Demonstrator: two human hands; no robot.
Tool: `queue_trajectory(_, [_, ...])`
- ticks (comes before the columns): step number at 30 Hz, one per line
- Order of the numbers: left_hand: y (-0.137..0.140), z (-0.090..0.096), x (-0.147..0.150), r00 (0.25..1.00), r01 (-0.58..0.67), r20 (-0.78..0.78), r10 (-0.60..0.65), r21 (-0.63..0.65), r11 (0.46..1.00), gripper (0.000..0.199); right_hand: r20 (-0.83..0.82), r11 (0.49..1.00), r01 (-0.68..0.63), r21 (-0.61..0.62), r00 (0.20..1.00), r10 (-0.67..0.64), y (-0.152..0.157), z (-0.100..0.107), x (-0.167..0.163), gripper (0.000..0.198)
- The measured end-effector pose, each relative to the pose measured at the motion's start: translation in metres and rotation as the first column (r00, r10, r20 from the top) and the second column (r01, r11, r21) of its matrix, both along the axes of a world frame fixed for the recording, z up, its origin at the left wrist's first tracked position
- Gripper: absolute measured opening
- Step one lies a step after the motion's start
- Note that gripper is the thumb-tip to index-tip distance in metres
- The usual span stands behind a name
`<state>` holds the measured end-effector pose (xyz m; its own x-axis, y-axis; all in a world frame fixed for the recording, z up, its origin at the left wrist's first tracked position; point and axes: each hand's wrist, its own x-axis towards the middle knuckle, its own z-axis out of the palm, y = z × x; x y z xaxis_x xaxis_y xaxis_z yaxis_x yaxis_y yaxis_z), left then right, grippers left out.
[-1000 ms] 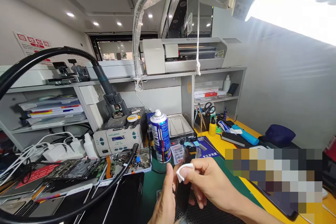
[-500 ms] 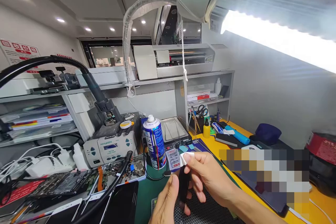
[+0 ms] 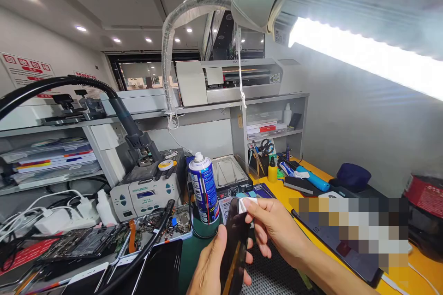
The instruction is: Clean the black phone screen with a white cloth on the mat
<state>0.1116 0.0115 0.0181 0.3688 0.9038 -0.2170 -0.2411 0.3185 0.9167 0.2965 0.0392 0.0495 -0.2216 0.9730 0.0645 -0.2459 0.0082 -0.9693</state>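
A yellow bench (image 3: 429,267) is spread beneath one blue spray can (image 3: 203,189), from which every place here is taken. High above the can and off to the right, one lit lamp (image 3: 346,50) is carried on a bent neck. Behind and above the can, one pale machine (image 3: 194,83) is set on a grey shelf (image 3: 294,98). Just left of the can, one grey-and-white station (image 3: 145,198) is placed.

In front of the can, two bare hands are held up close together. The left hand (image 3: 209,258) is angled upward, its thumb raised and its fingers wrapped round underneath; the right hand (image 3: 268,216) is brought in from the right, thumb and forefinger pressed together, the other fingers loosely bent.

Well right of the can, one dark phone (image 3: 363,265) is laid on the bench. One dark flat device (image 3: 235,244) is held tilted in the left grip, between thumb and fingers, in front of the can and slightly to its right. Right of the can and farther back, one yellow bottle (image 3: 272,171) is stood upright. One white wipe (image 3: 242,206) is pinched in the narrow right grip, at the device's upper end, just right of the can.
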Motion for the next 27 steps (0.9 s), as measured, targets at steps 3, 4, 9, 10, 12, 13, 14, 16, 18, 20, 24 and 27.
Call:
queue_trajectory(3, [0.002, 0.006, 0.005, 0.997, -0.024, -0.067, 0.023, -0.019, 1.000, 0.081, 0.018, 1.000, 0.027, -0.001, 0.999, -0.027, 0.002, -0.002, 0.002, 0.052])
queue_trajectory(4, [0.003, 0.007, 0.006, 0.997, -0.021, -0.072, 0.020, -0.017, 1.000, 0.086, 0.023, 0.999, 0.037, -0.001, 0.999, -0.037, 0.003, -0.002, 0.003, 0.053])
queue_trajectory(9, [0.009, 0.007, 0.003, 0.998, 0.024, -0.051, -0.023, 0.013, 1.000, 0.093, 0.052, 0.997, 0.072, 0.010, 0.996, -0.073, 0.005, -0.006, 0.005, 0.052])
queue_trajectory(10, [0.009, 0.008, 0.003, 0.999, 0.025, -0.042, -0.025, 0.006, 1.000, 0.093, 0.056, 0.997, 0.076, 0.012, 0.995, -0.076, 0.006, -0.006, 0.005, 0.052])
queue_trajectory(12, [0.009, 0.011, 0.002, 0.999, 0.018, -0.026, -0.019, -0.031, 0.999, 0.093, 0.065, 0.997, 0.079, 0.012, 0.995, -0.080, 0.006, -0.006, 0.005, 0.053])
queue_trajectory(13, [0.008, 0.013, 0.002, 1.000, 0.019, -0.021, -0.020, -0.048, 0.999, 0.092, 0.068, 0.997, 0.080, 0.011, 0.994, -0.081, 0.007, -0.006, 0.005, 0.053])
queue_trajectory(14, [0.007, 0.014, 0.002, 1.000, 0.020, -0.018, -0.022, -0.062, 0.998, 0.091, 0.070, 0.997, 0.080, 0.010, 0.994, -0.081, 0.007, -0.005, 0.005, 0.053])
queue_trajectory(16, [0.006, 0.016, 0.002, 0.999, 0.030, -0.019, -0.032, -0.084, 0.996, 0.089, 0.071, 0.997, 0.077, 0.008, 0.994, -0.077, 0.007, -0.004, 0.005, 0.053])
queue_trajectory(18, [0.004, 0.018, 0.002, 0.999, 0.043, -0.008, -0.044, -0.092, 0.995, 0.090, 0.072, 0.998, 0.065, 0.009, 0.995, -0.066, 0.006, -0.004, 0.005, 0.054])
queue_trajectory(20, [0.003, 0.019, 0.002, 0.999, 0.033, 0.015, -0.032, -0.091, 0.995, 0.090, 0.075, 0.999, 0.047, 0.009, 0.996, -0.048, 0.005, -0.004, 0.005, 0.054])
queue_trajectory(24, [0.005, 0.021, 0.003, 0.999, -0.014, 0.044, 0.020, -0.131, 0.991, 0.088, 0.091, 1.000, 0.020, 0.012, 0.996, -0.021, 0.003, -0.003, 0.004, 0.056])
queue_trajectory(27, [0.006, 0.022, 0.004, 0.995, -0.021, 0.089, 0.032, -0.125, 0.992, 0.083, 0.117, 1.000, 0.005, 0.012, 0.993, -0.006, 0.001, -0.002, 0.002, 0.057])
